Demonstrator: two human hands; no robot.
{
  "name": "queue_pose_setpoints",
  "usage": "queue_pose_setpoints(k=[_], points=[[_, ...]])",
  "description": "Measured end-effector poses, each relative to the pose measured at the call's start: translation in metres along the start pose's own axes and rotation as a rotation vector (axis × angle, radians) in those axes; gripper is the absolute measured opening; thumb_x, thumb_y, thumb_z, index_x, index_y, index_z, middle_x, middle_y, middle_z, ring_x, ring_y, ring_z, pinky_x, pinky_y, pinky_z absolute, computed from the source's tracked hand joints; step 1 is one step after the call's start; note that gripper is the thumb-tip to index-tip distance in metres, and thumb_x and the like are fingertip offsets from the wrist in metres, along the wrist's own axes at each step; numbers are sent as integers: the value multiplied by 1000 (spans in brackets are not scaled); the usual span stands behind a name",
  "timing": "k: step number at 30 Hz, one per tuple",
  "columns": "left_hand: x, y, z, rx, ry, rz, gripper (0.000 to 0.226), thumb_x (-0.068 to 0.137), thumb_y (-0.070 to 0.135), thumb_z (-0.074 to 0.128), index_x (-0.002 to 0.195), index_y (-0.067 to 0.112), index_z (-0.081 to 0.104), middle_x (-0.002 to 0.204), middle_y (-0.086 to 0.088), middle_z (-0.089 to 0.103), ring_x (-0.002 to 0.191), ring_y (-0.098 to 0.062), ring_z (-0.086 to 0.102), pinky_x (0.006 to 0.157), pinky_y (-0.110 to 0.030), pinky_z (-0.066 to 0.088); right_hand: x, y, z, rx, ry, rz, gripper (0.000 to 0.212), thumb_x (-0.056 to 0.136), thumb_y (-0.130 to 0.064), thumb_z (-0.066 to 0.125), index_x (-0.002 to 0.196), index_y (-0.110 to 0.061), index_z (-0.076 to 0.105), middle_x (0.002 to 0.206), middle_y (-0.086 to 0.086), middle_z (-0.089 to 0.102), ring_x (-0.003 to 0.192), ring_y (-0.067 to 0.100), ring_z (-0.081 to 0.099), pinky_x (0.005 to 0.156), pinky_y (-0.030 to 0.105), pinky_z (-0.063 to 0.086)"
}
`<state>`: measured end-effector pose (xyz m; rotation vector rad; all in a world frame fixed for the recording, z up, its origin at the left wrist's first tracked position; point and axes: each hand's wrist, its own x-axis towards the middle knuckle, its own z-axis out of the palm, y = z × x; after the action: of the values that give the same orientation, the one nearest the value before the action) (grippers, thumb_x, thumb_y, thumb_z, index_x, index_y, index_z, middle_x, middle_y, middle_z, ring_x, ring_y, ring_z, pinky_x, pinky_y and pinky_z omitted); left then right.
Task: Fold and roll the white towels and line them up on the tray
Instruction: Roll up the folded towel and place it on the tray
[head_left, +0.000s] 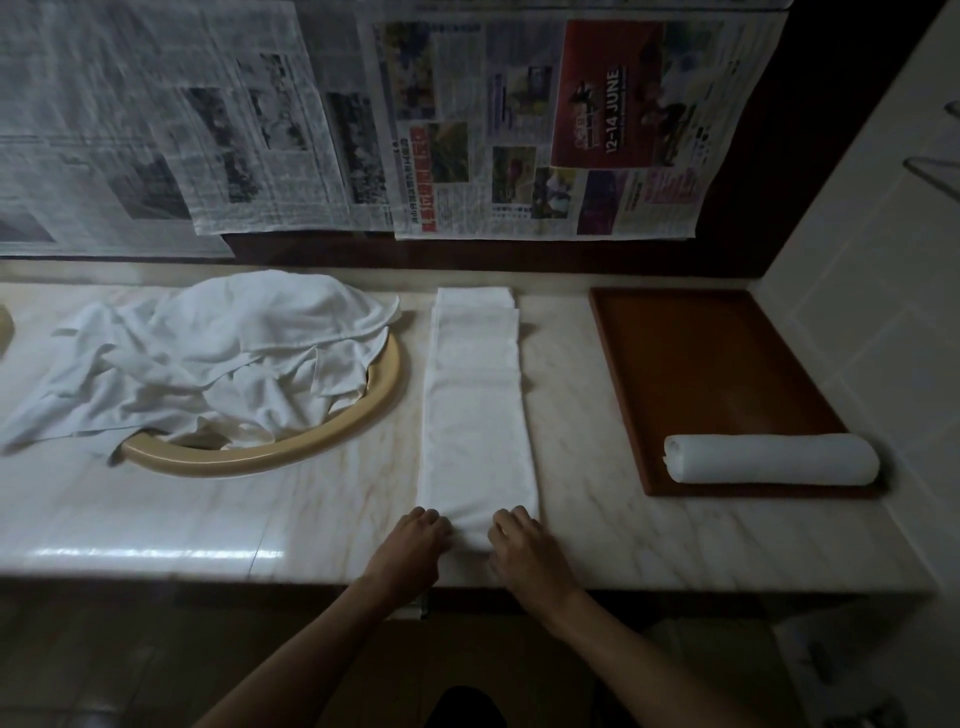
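Observation:
A white towel folded into a long narrow strip (475, 405) lies on the marble counter, running from the back wall toward me. My left hand (410, 545) and my right hand (524, 545) sit side by side on its near end, fingers curled over the edge that is starting to roll. A brown tray (701, 358) lies at the right. One rolled white towel (771, 459) rests across the tray's near end. A heap of loose white towels (223, 358) covers the sink at the left.
A beige sink rim (332, 441) shows under the towel heap. Newspaper sheets (519, 130) hang on the dark wall behind the counter. A tiled wall (883, 260) closes the right side beside the tray. The counter's front edge (675, 582) runs just below my hands.

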<state>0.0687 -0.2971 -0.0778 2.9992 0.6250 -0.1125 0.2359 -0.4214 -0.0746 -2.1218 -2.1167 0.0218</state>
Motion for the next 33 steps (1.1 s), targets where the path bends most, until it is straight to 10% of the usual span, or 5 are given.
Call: queue_pose_setpoints(k=[7,11,18,24,33], points=[[-9,30,3,-193,130,-216,31,85,15,66,116,18,67,121,-1,56,105,-20,51,89,-29,47,4,5,6,73,54,56,29,57,-9,88,63,-21,63,71,-5,56,71,16,56,58,27,49],[-13,64,10,-384,261,-221,38,63,12,89,96,22,72,98,4,66,84,-11,60,68,-20,50,-1,6,11,135,53,88,22,64,-3,82,64,-19,65,71,-6,56,71,16,56,57,25,46],[-8,56,17,-439,228,-223,30,74,24,84,100,23,70,100,6,63,88,-10,55,72,-20,48,-1,11,14,177,79,106,15,69,-8,80,70,-17,68,74,-2,58,72,19,56,58,32,54],[8,44,5,-413,122,-183,23,88,35,64,108,23,67,106,5,56,97,-14,50,80,-22,43,-32,-3,28,85,376,-1,35,93,-8,44,111,-6,74,109,7,70,102,22,59,92,36,54],[22,43,-11,-203,120,-168,30,88,6,55,111,19,70,110,0,62,100,-17,51,86,-25,44,-29,-4,33,199,327,69,36,87,-13,48,111,-5,74,108,7,72,105,21,61,95,33,53]])
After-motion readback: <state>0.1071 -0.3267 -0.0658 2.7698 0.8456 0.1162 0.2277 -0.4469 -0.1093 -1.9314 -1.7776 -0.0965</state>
